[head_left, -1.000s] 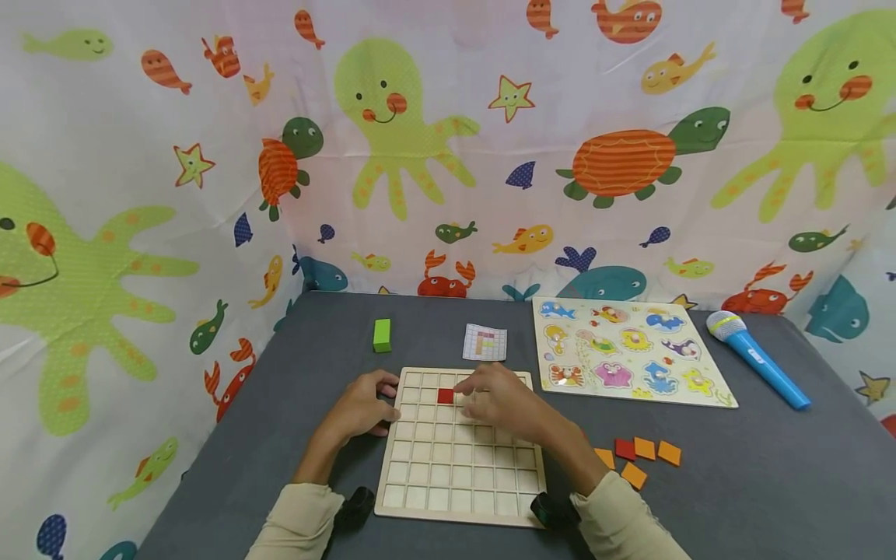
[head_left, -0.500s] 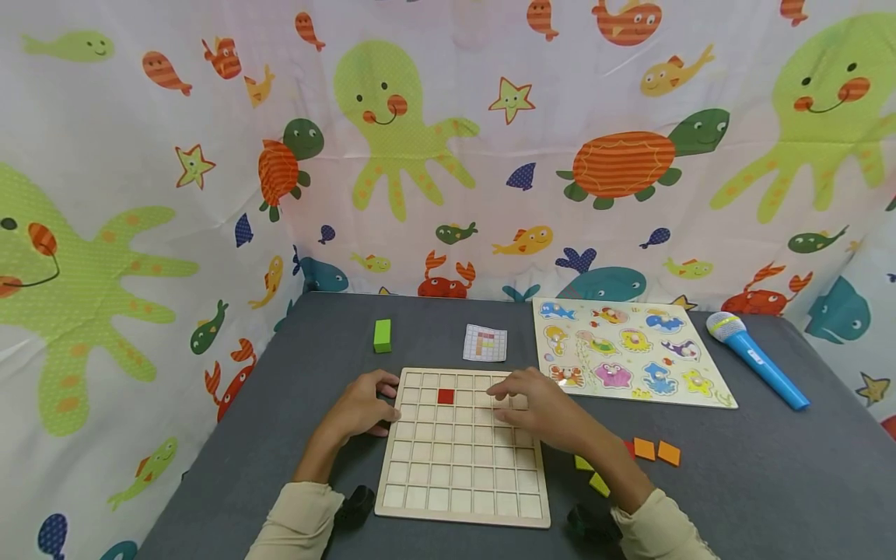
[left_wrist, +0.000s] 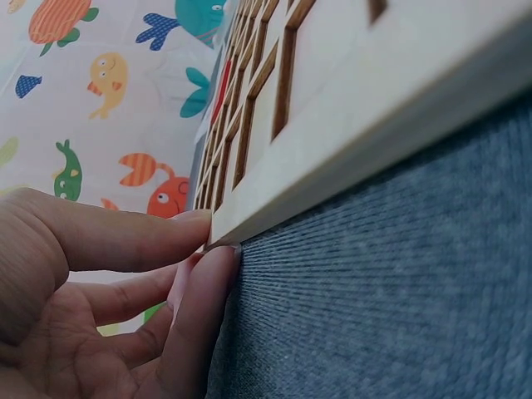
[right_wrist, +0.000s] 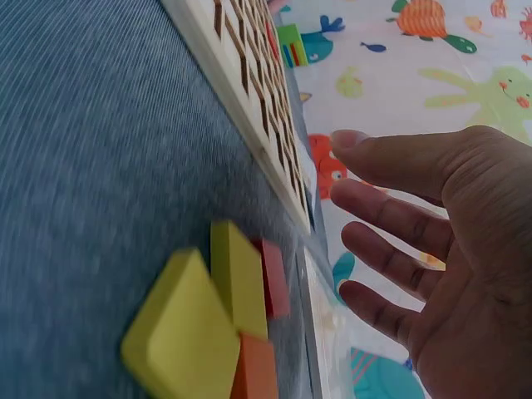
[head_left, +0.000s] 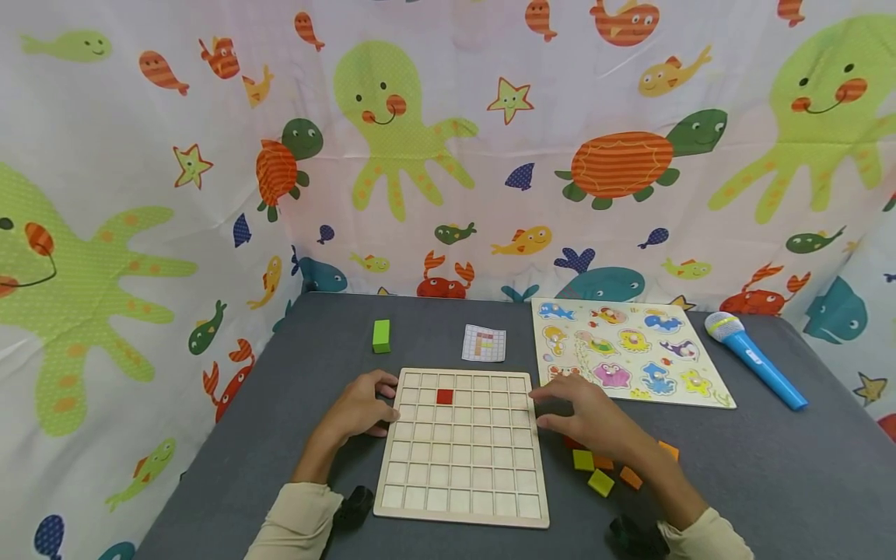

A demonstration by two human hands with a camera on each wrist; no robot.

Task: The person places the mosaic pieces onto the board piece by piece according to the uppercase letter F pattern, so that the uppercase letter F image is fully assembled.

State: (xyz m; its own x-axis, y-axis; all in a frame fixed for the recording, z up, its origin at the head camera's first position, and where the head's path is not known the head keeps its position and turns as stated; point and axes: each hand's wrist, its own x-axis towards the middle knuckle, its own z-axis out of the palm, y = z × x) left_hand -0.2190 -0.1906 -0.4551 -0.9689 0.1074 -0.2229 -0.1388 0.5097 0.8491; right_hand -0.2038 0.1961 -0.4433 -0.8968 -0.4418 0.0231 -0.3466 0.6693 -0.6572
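Observation:
A square wooden grid board (head_left: pixel 462 459) lies on the dark table, with one red tile (head_left: pixel 444 397) in a cell near its far side. My left hand (head_left: pixel 358 404) is at the board's left edge, and in the left wrist view thumb and finger (left_wrist: pixel 218 266) pinch that edge. Beside the far right corner hovers my right hand (head_left: pixel 591 408), fingers loosely spread and holding nothing, as the right wrist view confirms. Under and beside the right forearm lie loose tiles: yellow tiles (head_left: pixel 600 482), orange tiles (head_left: pixel 631 477) and a red one partly hidden by the hand.
Behind the board sit a green block (head_left: pixel 381 336) and a small paper card with a coloured grid pattern (head_left: pixel 484 343). A sea-animal puzzle board (head_left: pixel 630 354) and a blue toy microphone (head_left: pixel 759 362) occupy the back right. A printed curtain (head_left: pixel 448 155) closes off the far side.
My right hand has moved right, from beside the red tile across the board to past its right edge, uncovering yellow tiles. The red tile and my left hand have stayed put.

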